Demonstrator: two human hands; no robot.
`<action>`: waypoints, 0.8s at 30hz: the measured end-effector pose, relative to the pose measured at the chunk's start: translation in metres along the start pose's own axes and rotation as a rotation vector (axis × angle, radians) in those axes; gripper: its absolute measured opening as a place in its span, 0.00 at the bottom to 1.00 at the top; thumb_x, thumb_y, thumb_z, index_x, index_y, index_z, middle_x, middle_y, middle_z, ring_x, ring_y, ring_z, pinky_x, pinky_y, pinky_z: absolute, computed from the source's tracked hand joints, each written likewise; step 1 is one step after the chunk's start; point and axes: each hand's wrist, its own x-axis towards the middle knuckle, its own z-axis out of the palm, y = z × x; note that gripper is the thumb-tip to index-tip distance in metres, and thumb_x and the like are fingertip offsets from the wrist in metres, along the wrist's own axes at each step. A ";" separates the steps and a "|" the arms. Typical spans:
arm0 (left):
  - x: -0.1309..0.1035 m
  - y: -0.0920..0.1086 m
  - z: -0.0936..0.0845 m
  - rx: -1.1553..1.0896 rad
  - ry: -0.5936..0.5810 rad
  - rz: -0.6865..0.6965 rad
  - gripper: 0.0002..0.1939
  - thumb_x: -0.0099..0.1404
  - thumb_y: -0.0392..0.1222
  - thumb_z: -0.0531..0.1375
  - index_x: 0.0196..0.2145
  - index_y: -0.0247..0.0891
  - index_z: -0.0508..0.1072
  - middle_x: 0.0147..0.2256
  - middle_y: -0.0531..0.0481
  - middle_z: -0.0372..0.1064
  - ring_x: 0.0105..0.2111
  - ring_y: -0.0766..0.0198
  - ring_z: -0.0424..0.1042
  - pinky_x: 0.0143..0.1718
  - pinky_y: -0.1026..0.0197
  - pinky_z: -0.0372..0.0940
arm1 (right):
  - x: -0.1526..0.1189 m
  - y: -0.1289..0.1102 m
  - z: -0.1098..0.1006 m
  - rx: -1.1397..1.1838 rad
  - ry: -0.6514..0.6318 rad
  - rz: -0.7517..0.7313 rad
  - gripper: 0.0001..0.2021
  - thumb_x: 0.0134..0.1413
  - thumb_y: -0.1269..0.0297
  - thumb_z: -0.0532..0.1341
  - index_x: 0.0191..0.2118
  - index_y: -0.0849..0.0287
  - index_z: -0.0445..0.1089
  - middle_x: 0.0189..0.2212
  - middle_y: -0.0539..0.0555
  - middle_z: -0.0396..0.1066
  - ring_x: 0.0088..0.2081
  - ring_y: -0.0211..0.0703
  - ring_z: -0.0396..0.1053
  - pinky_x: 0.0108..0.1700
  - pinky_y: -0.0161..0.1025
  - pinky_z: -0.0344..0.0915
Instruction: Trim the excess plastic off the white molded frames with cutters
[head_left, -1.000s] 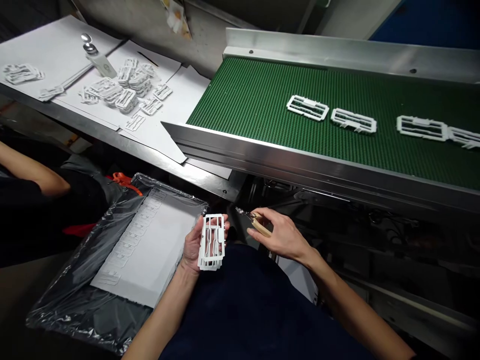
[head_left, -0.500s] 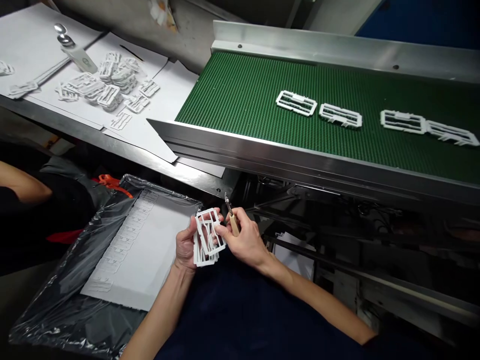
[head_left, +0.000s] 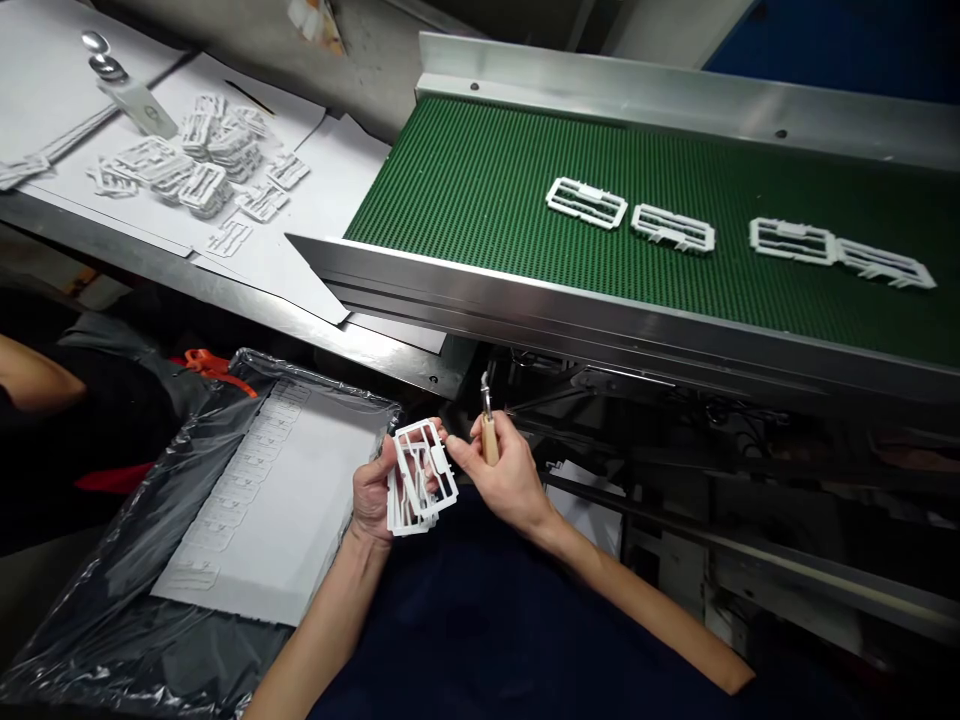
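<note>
While on frames [head_left: 420,478], both hands [head_left: 375,495] curled.

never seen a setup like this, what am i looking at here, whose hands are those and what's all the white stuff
The view comes from a camera worn on a person's head, looking down at their own hands. The left hand holds a small stack of white plastic frames. The right hand touches the top frame while gripping a wooden-handled tool. Ahead, a green conveyor belt carries four more frames. A pile of parts lies on the paper-covered table. A plastic-lined tray sits at lower left.
</note>
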 end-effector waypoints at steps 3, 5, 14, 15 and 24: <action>0.002 -0.003 0.000 0.023 -0.009 0.010 0.24 0.56 0.46 0.63 0.47 0.27 0.71 0.39 0.40 0.72 0.26 0.66 0.68 0.27 0.65 0.68 | -0.005 -0.003 0.008 0.092 -0.096 0.037 0.12 0.51 0.55 0.58 0.33 0.56 0.57 0.25 0.46 0.67 0.26 0.36 0.67 0.30 0.34 0.64; 0.002 -0.006 0.000 0.029 0.000 0.019 0.24 0.56 0.47 0.63 0.46 0.27 0.72 0.39 0.40 0.72 0.26 0.66 0.67 0.27 0.66 0.67 | -0.008 -0.005 0.012 0.211 -0.135 0.028 0.09 0.53 0.58 0.56 0.33 0.55 0.55 0.26 0.47 0.69 0.27 0.37 0.69 0.32 0.35 0.66; 0.000 -0.007 -0.001 -0.023 -0.075 0.047 0.23 0.57 0.48 0.62 0.46 0.28 0.71 0.34 0.44 0.71 0.22 0.68 0.65 0.25 0.66 0.66 | -0.011 -0.005 0.001 0.310 -0.327 -0.033 0.07 0.52 0.66 0.57 0.35 0.56 0.56 0.31 0.47 0.67 0.33 0.35 0.69 0.38 0.34 0.66; 0.001 -0.006 -0.001 -0.027 -0.083 0.044 0.24 0.58 0.48 0.62 0.47 0.28 0.71 0.34 0.43 0.71 0.23 0.67 0.65 0.25 0.66 0.66 | -0.011 -0.004 0.000 0.318 -0.340 -0.029 0.07 0.52 0.66 0.58 0.35 0.56 0.56 0.31 0.47 0.66 0.33 0.35 0.69 0.38 0.34 0.66; 0.001 -0.007 -0.001 -0.050 -0.063 0.064 0.24 0.56 0.46 0.64 0.46 0.26 0.71 0.37 0.43 0.72 0.23 0.68 0.65 0.24 0.66 0.67 | -0.011 0.000 -0.004 0.257 -0.342 -0.013 0.09 0.49 0.67 0.60 0.35 0.57 0.58 0.30 0.47 0.65 0.32 0.35 0.67 0.36 0.33 0.63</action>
